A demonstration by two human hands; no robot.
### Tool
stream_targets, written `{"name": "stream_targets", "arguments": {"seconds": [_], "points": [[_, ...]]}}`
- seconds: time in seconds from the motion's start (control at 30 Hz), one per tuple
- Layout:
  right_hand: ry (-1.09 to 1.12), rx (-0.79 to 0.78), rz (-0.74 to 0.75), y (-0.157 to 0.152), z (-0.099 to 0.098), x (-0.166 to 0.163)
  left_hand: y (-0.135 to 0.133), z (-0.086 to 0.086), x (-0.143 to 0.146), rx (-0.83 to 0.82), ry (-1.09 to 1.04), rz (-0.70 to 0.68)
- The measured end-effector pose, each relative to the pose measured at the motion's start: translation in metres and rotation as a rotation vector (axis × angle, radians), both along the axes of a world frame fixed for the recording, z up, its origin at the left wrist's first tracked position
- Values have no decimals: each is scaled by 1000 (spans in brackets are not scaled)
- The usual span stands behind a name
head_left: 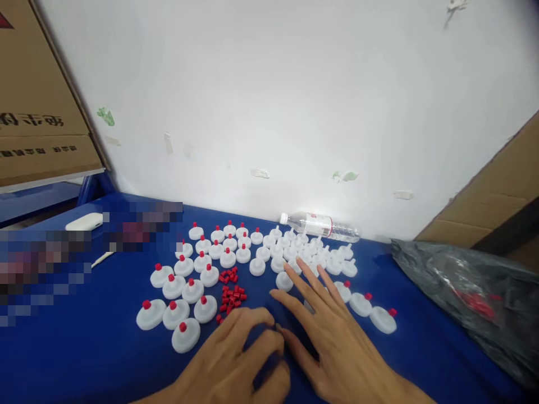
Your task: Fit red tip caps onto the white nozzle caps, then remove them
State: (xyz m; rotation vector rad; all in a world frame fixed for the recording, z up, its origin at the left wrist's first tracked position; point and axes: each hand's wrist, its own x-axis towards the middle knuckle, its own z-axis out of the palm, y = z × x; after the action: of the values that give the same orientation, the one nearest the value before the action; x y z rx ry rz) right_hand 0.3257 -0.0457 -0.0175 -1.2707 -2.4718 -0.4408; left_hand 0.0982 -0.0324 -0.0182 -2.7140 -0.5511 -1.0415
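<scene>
My left hand (pixel 240 359) is curled at the front of the blue table, just beside a small pile of loose red caps (pixel 231 293). Its fingertips are turned down, so whatever they may pinch is hidden. With fingers spread, my right hand (pixel 324 322) reaches over the near edge of a cluster of white disc-shaped lids with bare nozzles (pixel 284 281). Left of the pile stand several white lids with red caps on their nozzles (pixel 186 335). Three more capped lids (pixel 361 304) sit right of my right hand.
A clear plastic bottle (pixel 343 230) lies along the white wall behind the lids. At right rests a dark grey plastic bag (pixel 433 275) with red pieces showing. Cardboard boxes stand at left (pixel 42 84) and right (pixel 484 191). A white rounded object (pixel 84 221) lies at far left.
</scene>
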Motion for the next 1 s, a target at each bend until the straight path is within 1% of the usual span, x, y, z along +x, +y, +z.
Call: {"name": "stream_targets", "arguments": {"seconds": [0.1,0.23,0.3,0.37,0.47,0.57,0.7,0.8,0.87,1.0], "points": [[59,25,10,-1,-3,2,8,3,-4,51,56,172],[204,105,114,-2,-1,2,16,9,-7,87,200,448],[233,120,133,-2,0,1,17,9,-7,115,284,539],[219,114,114,-3,1,0,17,7,-8,141,347,578],[221,94,62,-3,-2,-1,17,2,-10,165,414,582],[235,84,47,-3,-4,0,18,1,-9,171,436,561],[211,90,103,-2,-1,1,21,7,-6,167,444,511],[203,105,167,-2,2,1,23,11,-4,160,399,486],[227,107,189,-2,2,1,22,11,-5,135,349,443],[310,107,218,-5,1,-1,19,9,-7,56,251,274]]}}
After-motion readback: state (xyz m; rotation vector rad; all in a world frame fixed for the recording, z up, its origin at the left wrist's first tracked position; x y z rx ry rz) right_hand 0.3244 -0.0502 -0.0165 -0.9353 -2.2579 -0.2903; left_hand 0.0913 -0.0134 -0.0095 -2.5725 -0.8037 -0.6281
